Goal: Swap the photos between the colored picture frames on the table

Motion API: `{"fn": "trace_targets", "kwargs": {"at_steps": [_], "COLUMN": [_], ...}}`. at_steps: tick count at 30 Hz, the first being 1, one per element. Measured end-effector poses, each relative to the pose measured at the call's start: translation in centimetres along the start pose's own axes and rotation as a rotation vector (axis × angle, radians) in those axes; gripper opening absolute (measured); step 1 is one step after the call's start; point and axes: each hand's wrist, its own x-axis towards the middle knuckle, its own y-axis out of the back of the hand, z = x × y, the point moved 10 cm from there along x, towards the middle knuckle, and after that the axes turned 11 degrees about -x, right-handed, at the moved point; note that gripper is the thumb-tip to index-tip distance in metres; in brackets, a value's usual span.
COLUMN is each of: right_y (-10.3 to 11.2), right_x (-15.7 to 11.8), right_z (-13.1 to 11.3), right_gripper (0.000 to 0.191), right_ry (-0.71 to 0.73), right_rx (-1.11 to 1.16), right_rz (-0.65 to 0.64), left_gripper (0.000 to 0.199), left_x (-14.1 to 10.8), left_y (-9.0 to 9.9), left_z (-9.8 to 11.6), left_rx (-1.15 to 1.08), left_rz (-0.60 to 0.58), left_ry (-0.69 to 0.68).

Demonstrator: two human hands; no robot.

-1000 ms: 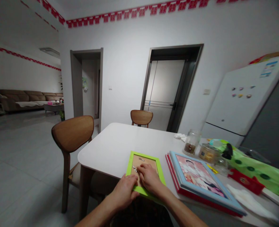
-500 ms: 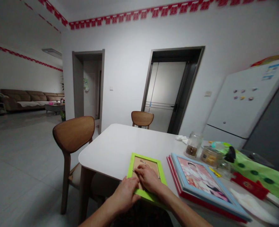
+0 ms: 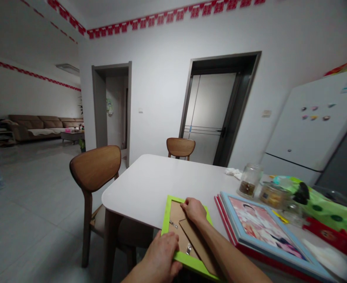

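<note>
A lime-green picture frame (image 3: pixel 167 214) lies back side up at the table's near edge, partly over it. Its brown backing board (image 3: pixel 176 212) carries a stand flap (image 3: pixel 195 239) and small metal clips, one clip (image 3: pixel 173 224) on the left and another clip (image 3: pixel 188 249) at the near side. My left hand (image 3: pixel 165 251) is closed around the near left corner of the frame, thumb below and fingers on top. My right hand (image 3: pixel 194 210) has its fingers curled together at the far edge of the backing; what lies under the fingertips is hidden.
Right of the frame, a blue-framed photo (image 3: pixel 258 228) rests on a red frame (image 3: pixel 220 214). Beyond stand a glass jar (image 3: pixel 249 182), a lidded glass container (image 3: pixel 273 195) and a green bag (image 3: pixel 332 208). Wooden chairs (image 3: pixel 98 167) flank the white table (image 3: pixel 161 177).
My right hand has moved from the frame's left side to its far edge, uncovering the left clip and stand flap. The frame sits turned slightly, and the view has shifted a little.
</note>
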Motion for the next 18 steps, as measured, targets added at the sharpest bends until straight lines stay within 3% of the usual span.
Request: {"fn": "trace_targets", "kwargs": {"at_steps": [6,9,11,15,18], "right_y": [0.4,1.0,1.7,3.9,4.5], "right_x": [0.3,0.0,-0.3,-1.7,-3.9], "right_z": [0.3,0.3,0.8,4.1,8.1], "right_gripper": [0.021,0.032,0.036,0.036,0.043], "right_ry": [-0.033,0.012,0.051,0.060,-0.139], "right_rx": [0.084,0.200,0.289,0.453,0.835], "right_rz": [0.028,0.040,0.049,0.094,0.090], "left_gripper": [0.038,0.056,0.056,0.035,0.040], "left_x": [-0.2,0.6,1.5,2.9,3.5], "left_y": [0.3,-1.2,-2.9,-4.6,-2.2], "left_z": [-0.4,-0.1,0.3,0.2,1.1], "left_rx": [0.017,0.074,0.107,0.101,-0.014], "left_rz": [-0.032,-0.089,-0.143,-0.192,-0.073], "left_ry": [0.084,0.058,0.020,0.013,-0.040]}}
